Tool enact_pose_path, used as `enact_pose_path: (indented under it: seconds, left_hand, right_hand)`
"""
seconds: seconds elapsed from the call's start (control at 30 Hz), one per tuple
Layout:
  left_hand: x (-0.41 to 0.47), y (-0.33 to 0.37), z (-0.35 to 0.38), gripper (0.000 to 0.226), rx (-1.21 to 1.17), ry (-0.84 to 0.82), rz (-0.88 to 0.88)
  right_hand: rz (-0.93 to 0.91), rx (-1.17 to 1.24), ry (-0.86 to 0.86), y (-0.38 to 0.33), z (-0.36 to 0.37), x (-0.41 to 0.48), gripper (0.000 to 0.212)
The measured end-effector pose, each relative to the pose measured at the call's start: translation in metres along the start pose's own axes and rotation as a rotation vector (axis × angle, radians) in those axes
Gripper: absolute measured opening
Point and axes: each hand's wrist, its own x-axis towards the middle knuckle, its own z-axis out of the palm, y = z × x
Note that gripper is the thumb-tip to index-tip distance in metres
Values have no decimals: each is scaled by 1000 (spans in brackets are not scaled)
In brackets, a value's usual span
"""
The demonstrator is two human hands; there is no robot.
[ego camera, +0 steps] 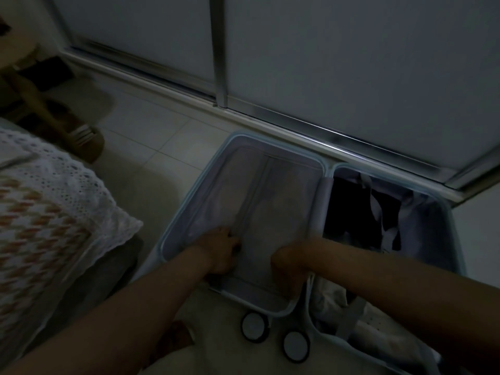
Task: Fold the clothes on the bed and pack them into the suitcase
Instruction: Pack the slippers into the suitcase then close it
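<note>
The open suitcase is laid lengthwise toward 1 o'clock, wheels at 6. The left hand and right hand are set on its lining; neither grip can be told.

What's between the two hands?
Head view: only bare grey lining of the suitcase, between left hand and right hand.

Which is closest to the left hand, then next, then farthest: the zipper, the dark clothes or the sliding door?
1. Zipper: right at the left hand, in the left half of the suitcase.
2. Dark clothes: in the right half.
3. Sliding door: past the suitcase's far end.
</note>
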Motion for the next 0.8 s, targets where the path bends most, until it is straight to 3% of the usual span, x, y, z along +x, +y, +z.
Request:
enact_pose_path:
  seconds: [0.1,0.2,0.3,0.37,0.47,0.57,0.7,0.8]
  left_hand:
    - [6,-12,-26,41,-133,204,-45]
    - [10,-36,-40,39,-131,448,-201]
    - [11,-56,-44,43,-154,490,-388]
    - [14,-61,-43,45,-157,484,-424]
    - [18,-64,-38,49,-341,509,-530]
    - [16,-77,-32,40,-479,377,-658]
    - [8,-78,-35,21,-426,418,-629]
    - [0,-64,-47,23,-381,437,-615]
  right_hand:
    - [127,199,408,17,-38,-1,39]
    - [168,274,761,30,-81,9,46]
    - [168,370,954,30,-123,33,44]
    - [175,330,1046,27,-147,50,46]
    - [165,189,1077,20,-179,66,53]
    - [241,-92,943,16,-197,82,64]
    - [324,-408,827,21,-203,97,41]
    - [289,-440,858,26,-203,78,28]
